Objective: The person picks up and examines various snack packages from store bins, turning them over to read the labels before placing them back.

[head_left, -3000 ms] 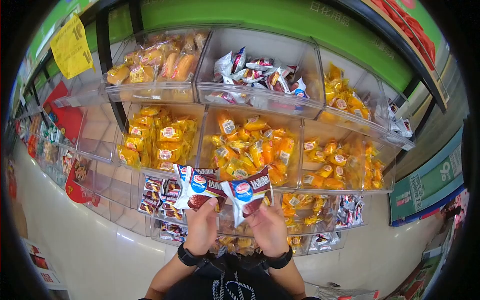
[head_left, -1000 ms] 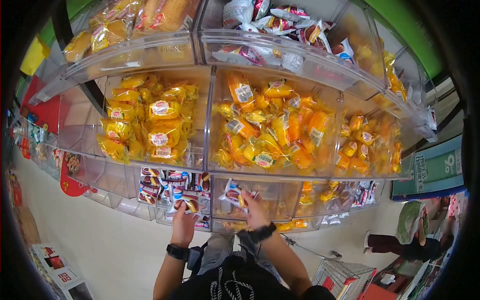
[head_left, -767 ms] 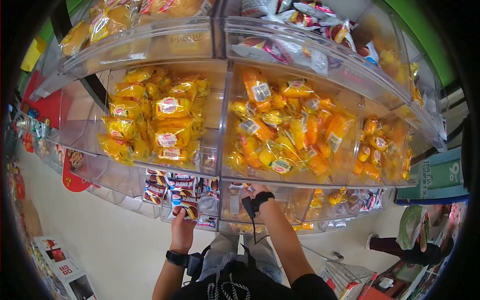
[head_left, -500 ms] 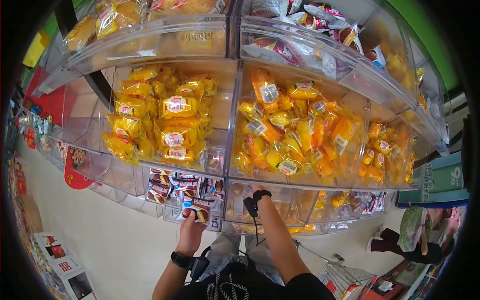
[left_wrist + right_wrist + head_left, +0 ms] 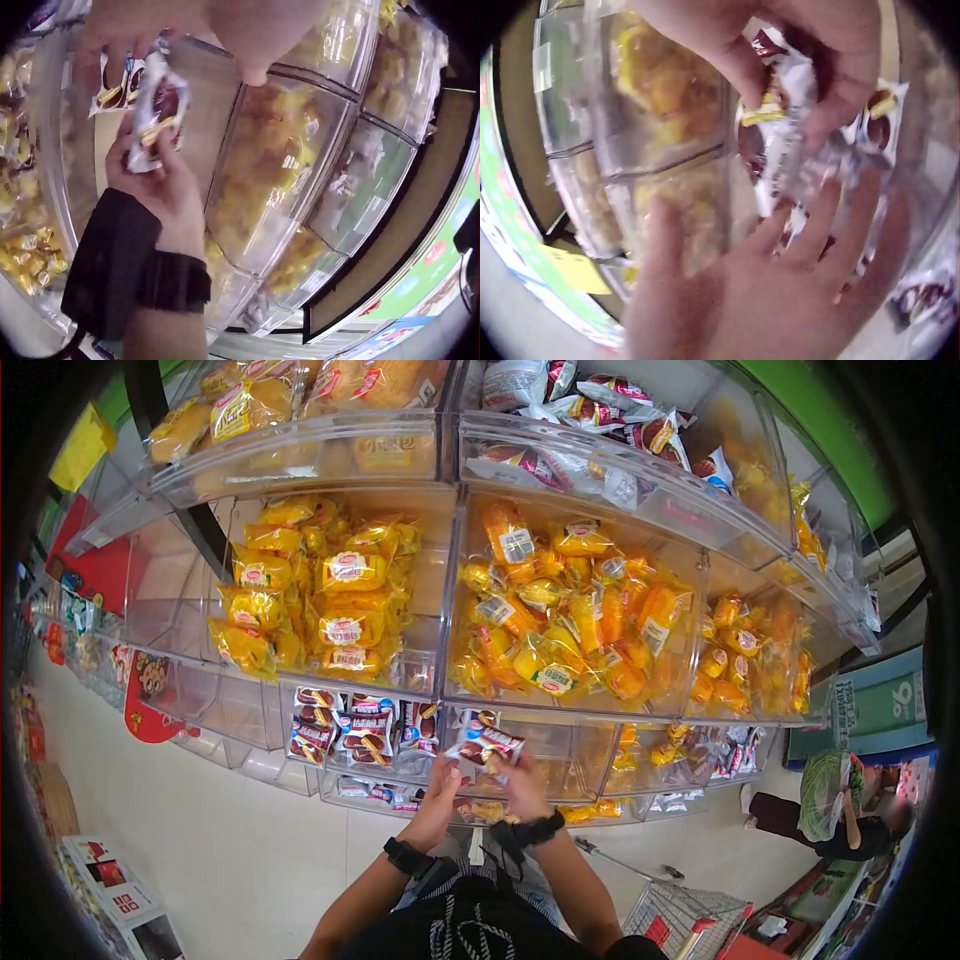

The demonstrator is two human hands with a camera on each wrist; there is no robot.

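The crinkled white-and-maroon plastic snack packet [image 5: 483,743] sits between the two hands, raised in front of the person's chest. The right hand [image 5: 520,788] grips it: in the right wrist view its fingers [image 5: 832,97] are curled over the packet's upper edge and pinch the wrapper. The left hand [image 5: 440,792] comes in from the other side with its fingers [image 5: 817,225] spread and fairly straight, the tips laid against the packet. A black wrist strap [image 5: 142,281] circles the right wrist just below that hand.

Just beyond the fingertips stands a clear plastic bin [image 5: 565,755]. To the left of the fingers, a neighbouring bin holds more white-and-maroon packets [image 5: 350,728]. Above the fingers, a higher bin is heaped with yellow wrapped cakes [image 5: 335,605], and beside it another is heaped with orange-and-yellow wrapped cakes [image 5: 560,615]. Well below and right of the hands a wire shopping trolley [image 5: 690,920] stands on the pale floor.
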